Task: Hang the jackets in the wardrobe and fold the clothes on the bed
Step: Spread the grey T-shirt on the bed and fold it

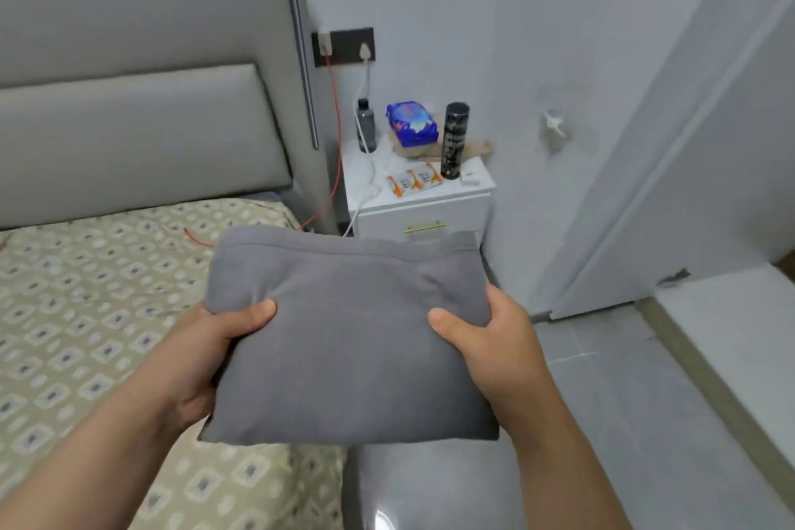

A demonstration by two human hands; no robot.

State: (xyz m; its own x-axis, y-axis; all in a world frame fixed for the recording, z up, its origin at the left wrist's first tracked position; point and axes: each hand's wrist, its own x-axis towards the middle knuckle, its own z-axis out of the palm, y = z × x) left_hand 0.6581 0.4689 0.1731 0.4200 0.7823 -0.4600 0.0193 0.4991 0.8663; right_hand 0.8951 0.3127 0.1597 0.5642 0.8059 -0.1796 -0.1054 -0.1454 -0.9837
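Head view: we hold a folded grey cloth garment [350,336] flat in the air, over the near right corner of the bed with the beige diamond-print sheet [86,293]. Left hand [206,357] grips its left edge, right hand [494,340] its right edge; both thumbs pinch on top, fingers hidden underneath. Far right: white bedside cabinet [421,202] carrying a black cylindrical flask [454,140] and a blue packet [412,123].
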